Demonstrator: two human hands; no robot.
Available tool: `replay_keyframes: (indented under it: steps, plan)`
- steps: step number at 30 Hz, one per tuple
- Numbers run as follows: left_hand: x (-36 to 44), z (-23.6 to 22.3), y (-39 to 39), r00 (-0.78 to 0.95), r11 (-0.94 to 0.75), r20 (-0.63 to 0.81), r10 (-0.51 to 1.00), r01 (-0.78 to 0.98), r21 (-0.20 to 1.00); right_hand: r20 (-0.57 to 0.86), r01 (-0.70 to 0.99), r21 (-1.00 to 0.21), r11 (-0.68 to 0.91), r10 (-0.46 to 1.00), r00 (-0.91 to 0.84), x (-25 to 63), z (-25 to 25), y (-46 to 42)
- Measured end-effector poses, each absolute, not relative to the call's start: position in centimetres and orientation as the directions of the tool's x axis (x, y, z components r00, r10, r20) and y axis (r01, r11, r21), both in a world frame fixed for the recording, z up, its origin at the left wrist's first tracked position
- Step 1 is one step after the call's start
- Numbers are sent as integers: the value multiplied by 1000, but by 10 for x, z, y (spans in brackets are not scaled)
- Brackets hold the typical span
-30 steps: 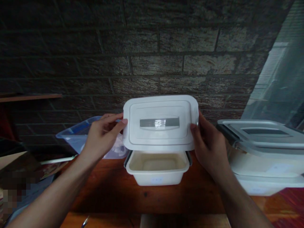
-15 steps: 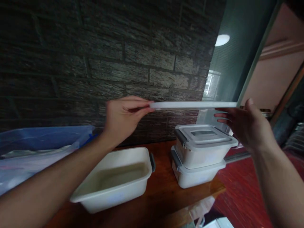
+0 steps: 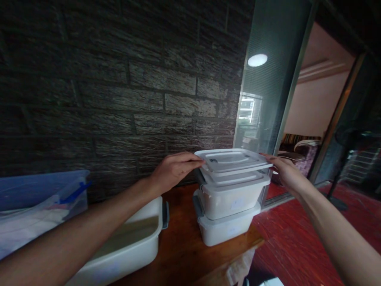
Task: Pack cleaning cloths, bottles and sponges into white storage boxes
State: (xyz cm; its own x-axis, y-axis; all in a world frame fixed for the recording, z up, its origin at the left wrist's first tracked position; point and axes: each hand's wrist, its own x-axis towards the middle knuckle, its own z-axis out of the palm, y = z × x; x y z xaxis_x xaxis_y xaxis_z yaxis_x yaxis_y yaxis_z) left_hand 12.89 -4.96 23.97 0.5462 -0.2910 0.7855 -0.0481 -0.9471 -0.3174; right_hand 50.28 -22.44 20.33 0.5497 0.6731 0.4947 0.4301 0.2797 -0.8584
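A white plastic lid (image 3: pixel 232 159) lies flat on top of two stacked, lidded white containers (image 3: pixel 230 206) at the right end of the wooden table (image 3: pixel 184 246). My left hand (image 3: pixel 174 169) pinches the lid's left edge. On the opposite side, my right hand (image 3: pixel 284 169) holds its right edge. An open white container (image 3: pixel 127 246) without a lid sits at the lower left, under my left forearm.
A translucent blue bin (image 3: pixel 38 198) with white material inside stands at the far left. A dark brick wall (image 3: pixel 119 87) runs behind the table. To the right, a glass door (image 3: pixel 268 91) opens onto a red floor (image 3: pixel 297 246).
Both hands lifted the lid off the open container, carried it right at eye level and lowered it onto the stacked containers. My view turned right.
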Motion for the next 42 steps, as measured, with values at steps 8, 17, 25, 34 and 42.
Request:
replay_keyframes:
  steps: [8, 17, 25, 34, 42]
  plan:
    - [127, 232, -46, 602, -923, 713, -358, -111, -370, 415, 283, -909, 307, 735, 536, 504, 177, -214]
    - [128, 217, -42, 637, -915, 676, -371, -125, -385, 342, 208, -939, 272, 763, 548, 503, 168, -217]
    - [129, 214, -44, 630, -927, 698, -341, -104, -359, 320, 172, -947, 270, 764, 560, 497, 167, -220]
    - [125, 215, -44, 649, -925, 682, -338, -95, -368, 372, 236, -928, 288, 753, 544, 499, 167, -221]
    - [116, 217, -46, 661, -943, 692, -290, -76, -323, 377, 253, -926, 279, 705, 600, 506, 167, -221]
